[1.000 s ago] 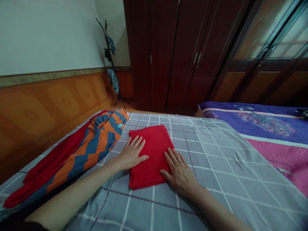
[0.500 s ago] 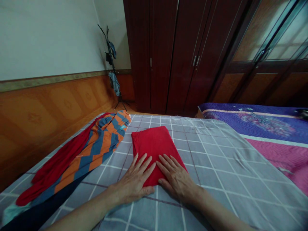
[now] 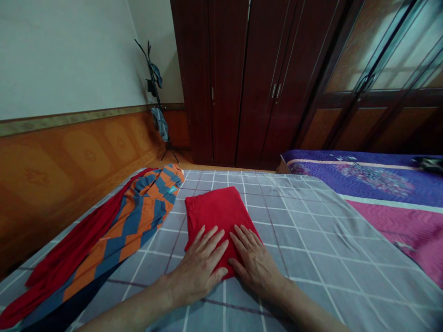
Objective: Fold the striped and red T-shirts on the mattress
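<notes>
A red garment (image 3: 218,207), folded into a flat rectangle, lies on the grey checked bedsheet (image 3: 304,249) in front of me. Flat on its near left part rests my left hand (image 3: 200,258), fingers stretched out and pointing away. My right hand (image 3: 254,263) presses on the near right part, open as well. Between the two hands a strip of red cloth shows; what lies under the palms is hidden. Neither hand grips anything.
Along the bed's left side lie an orange and blue striped garment (image 3: 138,216) and a long red cloth (image 3: 83,235). A purple and pink bedcover (image 3: 374,180) is to the right. Behind stand a coat rack (image 3: 155,87) and a dark wardrobe (image 3: 224,83).
Both hands stay flat on the folded red garment, and the left has shifted slightly over it. The whole view has moved a little, with the surroundings slightly lower and further left.
</notes>
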### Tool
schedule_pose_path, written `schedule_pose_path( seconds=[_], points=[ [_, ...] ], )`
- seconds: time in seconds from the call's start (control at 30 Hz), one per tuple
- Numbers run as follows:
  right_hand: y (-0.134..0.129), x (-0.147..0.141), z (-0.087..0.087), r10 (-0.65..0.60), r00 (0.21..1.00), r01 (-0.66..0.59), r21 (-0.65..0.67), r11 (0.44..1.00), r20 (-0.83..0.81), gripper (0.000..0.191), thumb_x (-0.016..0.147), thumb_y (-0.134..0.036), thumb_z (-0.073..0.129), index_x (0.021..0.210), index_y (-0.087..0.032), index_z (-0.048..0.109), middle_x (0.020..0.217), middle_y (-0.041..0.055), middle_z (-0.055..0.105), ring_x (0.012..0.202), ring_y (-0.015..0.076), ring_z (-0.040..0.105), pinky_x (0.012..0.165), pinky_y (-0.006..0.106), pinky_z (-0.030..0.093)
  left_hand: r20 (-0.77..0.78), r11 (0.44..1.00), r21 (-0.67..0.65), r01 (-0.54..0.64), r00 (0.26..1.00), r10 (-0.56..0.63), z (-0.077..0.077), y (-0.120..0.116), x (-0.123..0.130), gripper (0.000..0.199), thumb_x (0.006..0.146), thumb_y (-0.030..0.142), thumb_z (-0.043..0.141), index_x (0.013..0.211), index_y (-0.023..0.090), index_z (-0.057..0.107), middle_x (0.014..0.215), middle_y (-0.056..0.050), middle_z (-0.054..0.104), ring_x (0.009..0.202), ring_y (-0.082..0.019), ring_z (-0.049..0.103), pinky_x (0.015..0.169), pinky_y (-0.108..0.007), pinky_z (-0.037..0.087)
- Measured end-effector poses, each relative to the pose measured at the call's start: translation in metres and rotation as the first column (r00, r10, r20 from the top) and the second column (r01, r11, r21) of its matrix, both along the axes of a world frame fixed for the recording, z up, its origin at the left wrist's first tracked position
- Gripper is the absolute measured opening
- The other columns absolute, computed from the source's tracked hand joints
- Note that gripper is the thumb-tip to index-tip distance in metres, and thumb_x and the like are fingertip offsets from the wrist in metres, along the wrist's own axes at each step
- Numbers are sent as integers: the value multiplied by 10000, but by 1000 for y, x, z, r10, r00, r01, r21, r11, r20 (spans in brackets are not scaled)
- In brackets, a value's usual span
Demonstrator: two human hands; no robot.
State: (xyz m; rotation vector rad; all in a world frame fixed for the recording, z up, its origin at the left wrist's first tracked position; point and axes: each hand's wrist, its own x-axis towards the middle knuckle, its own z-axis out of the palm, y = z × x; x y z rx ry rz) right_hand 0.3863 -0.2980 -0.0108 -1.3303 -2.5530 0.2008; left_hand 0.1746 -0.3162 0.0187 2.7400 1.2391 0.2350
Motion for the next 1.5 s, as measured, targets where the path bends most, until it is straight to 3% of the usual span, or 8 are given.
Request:
schedule_pose_path(
  seconds=[0.43,0.6,0.73,0.87,1.1,1.23,1.33,1.5],
  points=[
    [1,11,-11,-20,999,21,36,999,-26,734,833,-482,543,1427,-102,341,1498,162,231,1390,323,161,1109,507,263,-59,988,-117,-100,994,94,-18,5,-7,712,912,585,331,1486,225,111,1551,-78,57,1415,-304,28,1141,-513,184],
    [1,11,-18,-44,998,49,104,993,-44,728,860,-545,481,1419,-94,358,1490,173,255,1386,327,181,1095,518,286,-79,958,-116,-263,964,255,-13,16,-15,800,886,631,331,1480,134,132,1542,-139,28,1411,-326,-6,1131,-526,183],
    [1,12,-18,-32,999,36,115,993,-40,712,868,-549,471,1421,-115,360,1490,161,269,1385,323,187,1096,512,287,-111,980,-149,-128,988,112,-4,18,-20,829,858,669,347,1486,196,84,1550,-92,48,1414,-310,-11,1133,-536,148],
    [0,12,-15,-35,999,38,97,995,-38,716,870,-560,459,1421,-114,359,1493,166,255,1387,320,184,1096,510,287,-166,955,-74,-287,948,272,3,22,-20,844,858,664,347,1473,111,175,1533,-167,117,1409,-341,14,1119,-570,134],
    [0,11,-11,-38,999,39,51,998,-32,725,859,-545,485,1413,-91,370,1492,182,240,1389,335,162,1101,528,268,-126,982,-105,-157,982,143,-4,21,-12,916,792,720,416,1477,158,182,1532,-168,114,1403,-360,45,1105,-565,185],
    [0,10,-10,-43,998,45,46,998,-47,725,851,-545,500,1410,-99,378,1491,176,249,1388,332,169,1101,527,271,-181,956,-73,-285,946,268,14,33,-9,880,815,701,399,1418,65,333,1466,-248,276,1378,-371,198,1104,-570,170],
    [0,10,-10,-34,998,37,62,997,-52,716,865,-561,470,1400,-90,396,1481,187,271,1384,332,187,1103,527,264,-100,990,7,-144,985,144,23,51,10,796,876,664,294,1440,103,287,1506,-176,228,1409,-301,128,1134,-527,110],
    [-1,10,-9,-30,999,33,61,998,-41,725,865,-570,465,1397,-83,396,1473,199,280,1378,333,206,1095,527,279,-102,991,-60,-121,988,114,-2,85,27,823,871,690,229,1459,113,224,1528,-153,161,1420,-264,81,1139,-502,91]
  ],
)
